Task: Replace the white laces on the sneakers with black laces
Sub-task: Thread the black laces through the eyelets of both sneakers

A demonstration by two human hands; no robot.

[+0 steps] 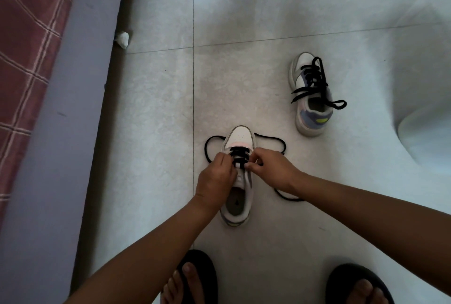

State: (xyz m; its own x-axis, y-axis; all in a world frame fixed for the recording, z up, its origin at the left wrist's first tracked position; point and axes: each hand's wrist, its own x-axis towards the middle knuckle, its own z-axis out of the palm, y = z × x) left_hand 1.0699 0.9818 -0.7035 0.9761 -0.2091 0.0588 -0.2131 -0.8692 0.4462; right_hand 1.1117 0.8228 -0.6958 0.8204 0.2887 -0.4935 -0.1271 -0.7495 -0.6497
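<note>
In the head view, a white sneaker (238, 181) is seen on the tiled floor (151, 113), toe pointing away from the person, with both hands set on its lacing area. The left hand (216, 176) is curled over the left side of the tongue, its fingers bent down onto the shoe; what exactly is pinched under them cannot be told. The right hand (271, 169) is closed in a pinch grip on the black lace (240, 154) at the right eyelets, thumb and forefinger brought together on it. Only the front rows are threaded with black — the rows nearer the opening are bare. The loose ends of the lace are laid out on the floor: one loops round to the left of the toe, the other arcs to the right and trails back under the right forearm.

A second sneaker (311, 98) is placed well apart to the upper right, upright, already laced in black, its ends spread loosely over its sides.

Two feet in black sandals (202, 277) are seen at the bottom edge. A bed with a red checked cover (26, 42) runs along the left, and a small white crumpled scrap (122, 39) lies beside its frame.
</note>
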